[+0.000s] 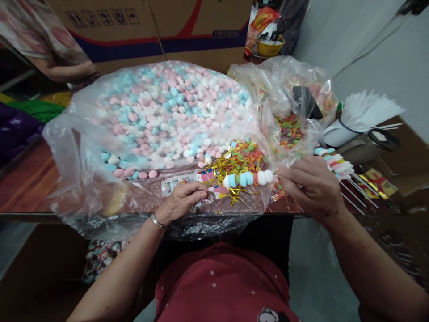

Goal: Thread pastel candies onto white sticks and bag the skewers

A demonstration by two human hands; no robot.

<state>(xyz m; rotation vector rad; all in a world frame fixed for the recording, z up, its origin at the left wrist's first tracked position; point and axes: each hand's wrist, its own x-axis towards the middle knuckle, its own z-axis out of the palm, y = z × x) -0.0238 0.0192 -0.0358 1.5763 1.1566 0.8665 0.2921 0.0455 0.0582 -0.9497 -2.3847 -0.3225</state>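
My right hand (310,188) is closed at the right end of a candy skewer (248,179) strung with white, blue, green and orange pieces. My left hand (184,199) pinches the edge of a printed clear wrapper (217,192), whose open end lies by the skewer's left tip. Gold twist ties (234,196) lie around the wrapper. Beyond my hands spreads a large clear bag of pink, white and blue candies (174,112). Colourful candy rings (250,156) are heaped just behind the skewer.
Finished skewers (337,165) lie right of my right hand. Behind them stand a white cup of sticks (345,132) and a dark-lidded jar (382,138). A cardboard box (127,40) stands at the back; another person's arm (67,71) shows at upper left.
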